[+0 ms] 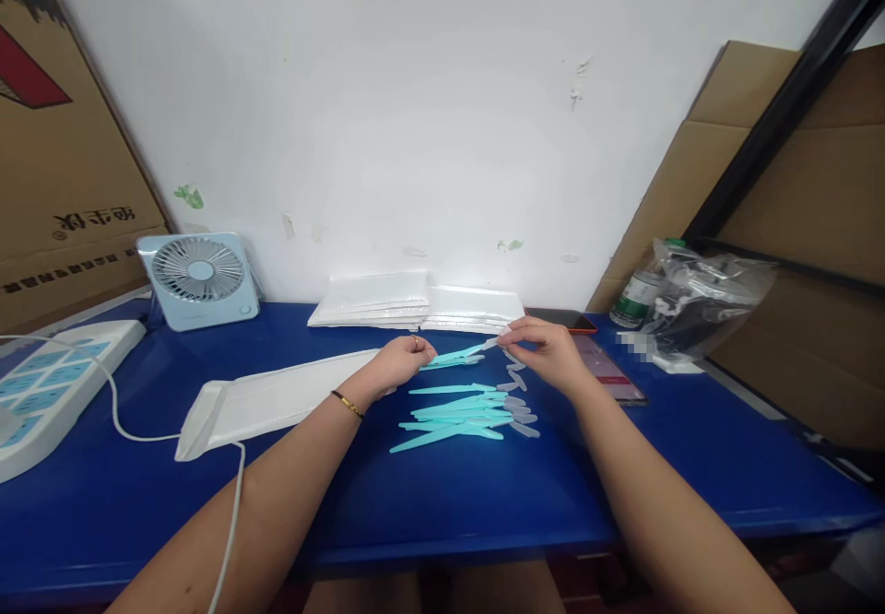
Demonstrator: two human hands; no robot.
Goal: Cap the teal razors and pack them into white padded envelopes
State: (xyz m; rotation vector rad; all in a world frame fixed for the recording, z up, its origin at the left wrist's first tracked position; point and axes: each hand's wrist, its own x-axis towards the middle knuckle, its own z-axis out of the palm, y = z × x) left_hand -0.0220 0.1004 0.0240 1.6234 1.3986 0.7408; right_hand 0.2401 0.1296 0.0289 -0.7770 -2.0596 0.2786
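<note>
My left hand (395,365) is closed on the handle end of a thin teal plastic tool (453,357), held just above the blue table (429,494). My right hand (546,348) pinches a small clear cap (492,344) at that tool's tip. Below the hands lies a row of several more teal tools (453,414) with clear caps (522,411) at their right ends. A few loose clear caps (515,376) lie under my right hand.
An open white pouch (269,399) lies left of the hands, and stacked white pouches (415,305) sit by the wall. A small fan (199,279), a power strip (48,383) with cable, two phones (608,370) and a plastic bag with a bottle (691,305) surround the spot. Cardboard leans on both sides.
</note>
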